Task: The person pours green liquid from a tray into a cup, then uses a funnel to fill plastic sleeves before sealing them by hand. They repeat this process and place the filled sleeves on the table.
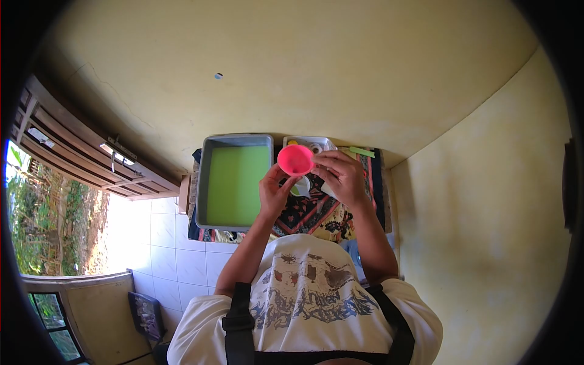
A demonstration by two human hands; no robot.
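Both of my hands hold a bright pink funnel [295,159] up above the table, its wide round mouth facing the camera. My left hand [275,190] grips its lower left side, thumb and fingers pressed together. The fingertips of my right hand [340,175] pinch the right edge of the rim. Behind and below the funnel, a small white cup [300,187] is partly covered by it and by my hands. To the left stands a grey tray [203,182] with a light green surface inside.
A white tray [328,143] with small round items stands behind the funnel, near the wall. A green strip [362,152] lies at the back right. Patterned cloth [313,219] covers the table. An open wooden door [79,152] is at the left.
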